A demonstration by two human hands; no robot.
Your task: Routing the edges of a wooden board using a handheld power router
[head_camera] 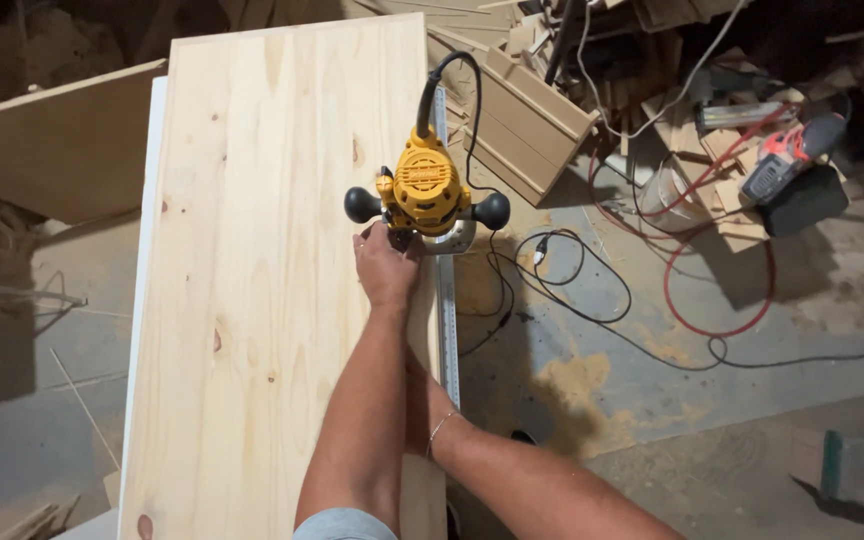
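Left arm: reaches forward from the bottom edge over the pine board, forearm almost straight up the picture.
Left hand: back of the hand upward, fingers curled together at the near side of the router's base; touching it, though whether it grips the base or only presses on it cannot be told.
Right arm: comes in from the lower right and crosses under the left forearm; a thin bracelet sits on the wrist.
Right hand: hidden behind the left arm, so its spread or grip cannot be told.
Pine board: long, pale, knotty panel lying lengthwise away from the person, raised above the floor.
Router: yellow body with two black knob handles, standing upright at the board's right edge, its black cord arching from the top.
Metal rule: long straight strip running along the board's right edge, under the router's base.
Floor: dusty concrete with sawdust, looped black and red cables.
Scrap pile: offcuts heaped at upper right.
Red power tool: lying among the scraps, far right.
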